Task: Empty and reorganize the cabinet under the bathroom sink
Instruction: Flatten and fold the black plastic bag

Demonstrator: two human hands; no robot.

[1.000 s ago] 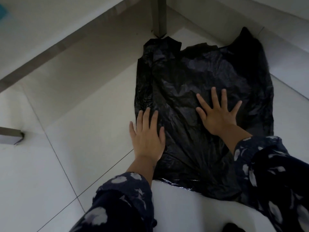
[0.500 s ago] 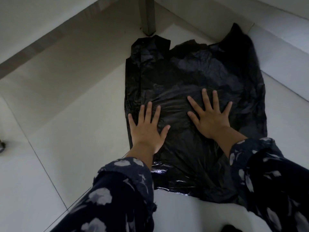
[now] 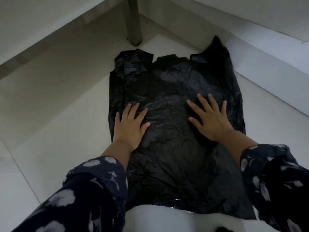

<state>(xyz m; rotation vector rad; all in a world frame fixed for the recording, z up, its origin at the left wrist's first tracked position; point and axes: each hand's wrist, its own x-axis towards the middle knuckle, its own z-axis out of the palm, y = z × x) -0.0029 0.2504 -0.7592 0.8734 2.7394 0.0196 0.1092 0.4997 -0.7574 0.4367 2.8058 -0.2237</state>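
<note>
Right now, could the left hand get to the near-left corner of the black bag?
Probably yes. The left hand lies flat on the black bag by its left edge, nothing lies between, though its own sleeve hides that corner.

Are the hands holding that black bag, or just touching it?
Nothing is held. The left hand and right hand lie flat, fingers straight, pressing the middle of the black bag against the floor.

Both hands slide apart on the black plastic bag (image 3: 168, 91). Left hand (image 3: 129, 127) reaches its left edge; right hand (image 3: 211, 118) shifts right.
</note>
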